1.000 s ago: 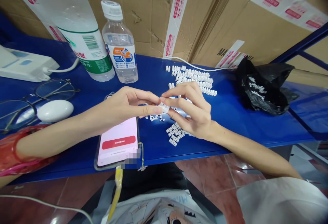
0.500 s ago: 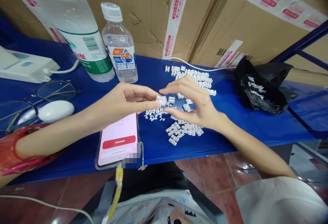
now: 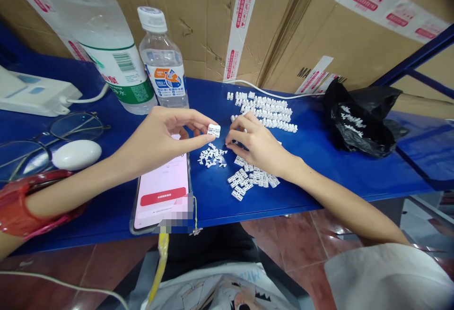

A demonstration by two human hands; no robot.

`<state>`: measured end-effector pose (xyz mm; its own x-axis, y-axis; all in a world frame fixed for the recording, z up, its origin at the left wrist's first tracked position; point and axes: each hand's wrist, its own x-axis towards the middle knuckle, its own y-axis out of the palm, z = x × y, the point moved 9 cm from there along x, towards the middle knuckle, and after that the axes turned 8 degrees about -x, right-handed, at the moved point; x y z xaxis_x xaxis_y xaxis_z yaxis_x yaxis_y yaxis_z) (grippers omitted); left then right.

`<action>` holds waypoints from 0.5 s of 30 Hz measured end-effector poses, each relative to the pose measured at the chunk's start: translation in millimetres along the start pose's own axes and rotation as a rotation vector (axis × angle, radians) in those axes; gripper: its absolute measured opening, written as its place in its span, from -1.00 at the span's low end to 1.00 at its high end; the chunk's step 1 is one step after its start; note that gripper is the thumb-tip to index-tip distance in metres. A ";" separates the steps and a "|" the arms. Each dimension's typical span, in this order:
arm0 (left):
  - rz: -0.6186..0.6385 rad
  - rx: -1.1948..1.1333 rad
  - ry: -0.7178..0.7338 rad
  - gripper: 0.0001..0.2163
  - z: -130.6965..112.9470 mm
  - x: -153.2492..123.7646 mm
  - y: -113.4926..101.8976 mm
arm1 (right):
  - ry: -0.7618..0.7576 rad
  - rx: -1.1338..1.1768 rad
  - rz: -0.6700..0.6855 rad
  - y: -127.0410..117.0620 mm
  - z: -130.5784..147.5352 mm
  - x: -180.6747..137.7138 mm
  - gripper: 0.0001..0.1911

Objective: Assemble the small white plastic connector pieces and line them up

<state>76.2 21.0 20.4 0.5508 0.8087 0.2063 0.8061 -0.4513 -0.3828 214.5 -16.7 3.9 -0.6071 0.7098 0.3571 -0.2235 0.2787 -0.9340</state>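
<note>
My left hand pinches a small white plastic connector piece between thumb and fingers, its slotted face showing. Close by on the right, my right hand is closed, thumb and fingertips drawn together low over the blue table. Whatever lies between those fingertips is too small to make out. Below the left fingertips is a loose pile of tiny white plastic parts. Flat slotted white pieces lie in a heap under my right wrist. Behind the right hand stand rows of white connectors.
A lit phone lies under my left forearm. Two water bottles, a large one and a smaller one, stand at the back left. Glasses, a white mouse and a power strip sit left; a black bag right.
My left hand has moved slightly left with the white piece. The right hand has moved away from it and down towards the table, its fingers drawing together.
</note>
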 end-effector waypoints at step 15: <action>0.072 -0.200 -0.068 -0.82 17.4 -0.4 11.9 | 0.050 0.455 -0.358 -41.4 14.4 -5.3 -0.94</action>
<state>81.8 21.9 0.1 0.5979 0.7924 0.1207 0.7959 -0.5691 -0.2064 216.0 -41.3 40.5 -0.3990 0.6557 0.6410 -0.7198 0.2090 -0.6619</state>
